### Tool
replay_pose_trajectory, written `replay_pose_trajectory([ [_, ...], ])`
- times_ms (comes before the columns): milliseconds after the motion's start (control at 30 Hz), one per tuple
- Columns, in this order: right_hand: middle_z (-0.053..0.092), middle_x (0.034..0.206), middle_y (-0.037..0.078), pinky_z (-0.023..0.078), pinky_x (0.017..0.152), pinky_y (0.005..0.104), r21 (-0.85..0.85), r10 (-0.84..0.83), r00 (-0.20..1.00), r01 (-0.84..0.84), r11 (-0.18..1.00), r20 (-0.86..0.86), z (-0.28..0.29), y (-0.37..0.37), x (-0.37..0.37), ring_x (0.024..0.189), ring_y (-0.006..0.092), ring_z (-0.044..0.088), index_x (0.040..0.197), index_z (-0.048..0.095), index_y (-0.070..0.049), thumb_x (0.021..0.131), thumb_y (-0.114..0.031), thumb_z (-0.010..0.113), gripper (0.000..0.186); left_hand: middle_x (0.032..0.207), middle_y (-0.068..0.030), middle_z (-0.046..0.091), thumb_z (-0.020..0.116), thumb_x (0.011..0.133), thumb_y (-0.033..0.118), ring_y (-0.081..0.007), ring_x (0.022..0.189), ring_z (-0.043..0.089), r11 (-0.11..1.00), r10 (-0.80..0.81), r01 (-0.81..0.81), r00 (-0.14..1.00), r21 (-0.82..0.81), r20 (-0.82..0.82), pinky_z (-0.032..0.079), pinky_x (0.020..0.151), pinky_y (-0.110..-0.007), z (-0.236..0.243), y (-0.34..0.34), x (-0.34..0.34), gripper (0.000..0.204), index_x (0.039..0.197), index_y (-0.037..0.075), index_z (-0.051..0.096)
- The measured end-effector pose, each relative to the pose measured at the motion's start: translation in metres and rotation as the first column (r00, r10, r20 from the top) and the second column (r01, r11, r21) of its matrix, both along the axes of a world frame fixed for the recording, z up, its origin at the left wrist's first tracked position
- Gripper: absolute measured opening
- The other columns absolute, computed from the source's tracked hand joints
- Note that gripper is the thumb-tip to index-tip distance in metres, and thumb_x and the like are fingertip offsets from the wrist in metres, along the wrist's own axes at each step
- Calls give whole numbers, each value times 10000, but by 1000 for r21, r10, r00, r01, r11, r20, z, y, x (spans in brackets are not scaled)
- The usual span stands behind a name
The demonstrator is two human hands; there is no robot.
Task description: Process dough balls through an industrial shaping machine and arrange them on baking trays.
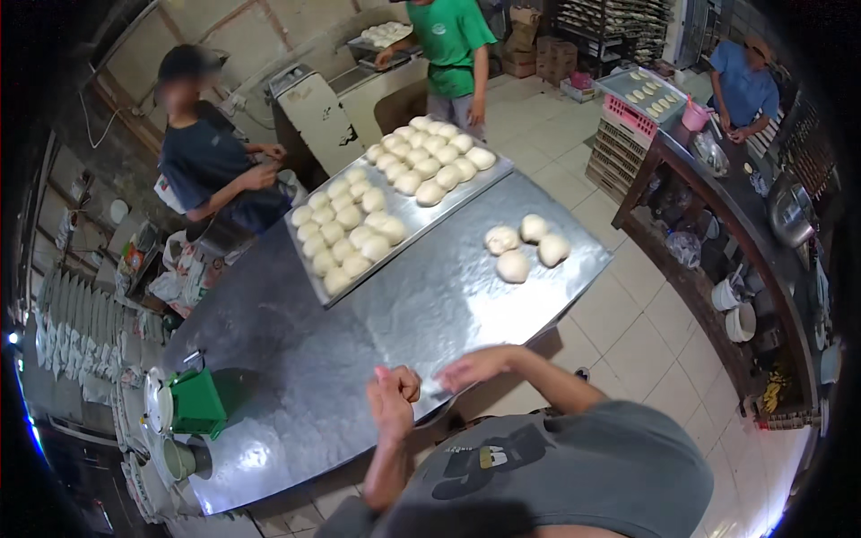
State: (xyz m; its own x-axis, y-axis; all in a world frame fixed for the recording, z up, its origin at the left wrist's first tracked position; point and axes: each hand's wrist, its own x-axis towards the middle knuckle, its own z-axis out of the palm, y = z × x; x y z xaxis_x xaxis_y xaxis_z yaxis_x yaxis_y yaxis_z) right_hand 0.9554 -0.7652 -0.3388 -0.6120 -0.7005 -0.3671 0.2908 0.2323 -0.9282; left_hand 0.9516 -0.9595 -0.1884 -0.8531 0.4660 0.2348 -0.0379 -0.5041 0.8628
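Observation:
Near the front edge of the steel table (269,350), my left hand (393,394) is raised with its fingers curled closed; whether it holds anything is hidden. Just to its right, my right hand (471,368) has loosely extended, parted fingers and holds nothing. Farther back on the right part of the table lie several round pale dough balls (512,265). Along the table's far side is a large metal tray (389,265) with rows of pale dough pieces (345,229).
A green scale (199,405) and a pail (179,457) sit at the table's left. A person in dark clothing (202,166) and one in green (453,45) stand beyond. Right, across tiled floor (610,323), a person in blue (744,90) works at a wooden counter (659,166).

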Motion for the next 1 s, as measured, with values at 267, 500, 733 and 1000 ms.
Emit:
replay_pose_trajectory([
  [267,627,1053,80,498,773,263,180,-914,62,973,145,400,-125,279,283,886,167,600,1194,570,-43,937,-135,473,289,685,-38,562,714,824,182,-152,643,523,982,-76,155,843,107,-532,405,604,-308,119,303,30,257,646,30,607],
  [500,624,1014,79,490,763,262,740,-800,-583,600,-305,144,-210,343,490,857,163,596,1194,540,-29,928,-112,480,285,799,-64,600,747,774,264,-190,731,547,471,-328,880,242,64,-913,446,680,-353,148,448,79,250,825,38,653],
  [733,622,976,78,483,753,261,672,-986,-120,740,-14,112,-193,482,395,828,160,593,1195,509,-15,919,-89,487,287,936,-105,601,742,754,347,-231,829,553,703,-327,706,427,84,-843,461,753,-379,121,507,43,368,957,58,638],
  [1000,620,932,77,474,741,261,124,-760,524,845,520,-385,-100,560,37,795,156,588,1196,475,1,908,-62,495,295,1096,-157,591,723,727,478,-302,938,559,518,393,-546,836,-658,-384,471,838,-417,-71,437,-73,586,1138,81,595],
])
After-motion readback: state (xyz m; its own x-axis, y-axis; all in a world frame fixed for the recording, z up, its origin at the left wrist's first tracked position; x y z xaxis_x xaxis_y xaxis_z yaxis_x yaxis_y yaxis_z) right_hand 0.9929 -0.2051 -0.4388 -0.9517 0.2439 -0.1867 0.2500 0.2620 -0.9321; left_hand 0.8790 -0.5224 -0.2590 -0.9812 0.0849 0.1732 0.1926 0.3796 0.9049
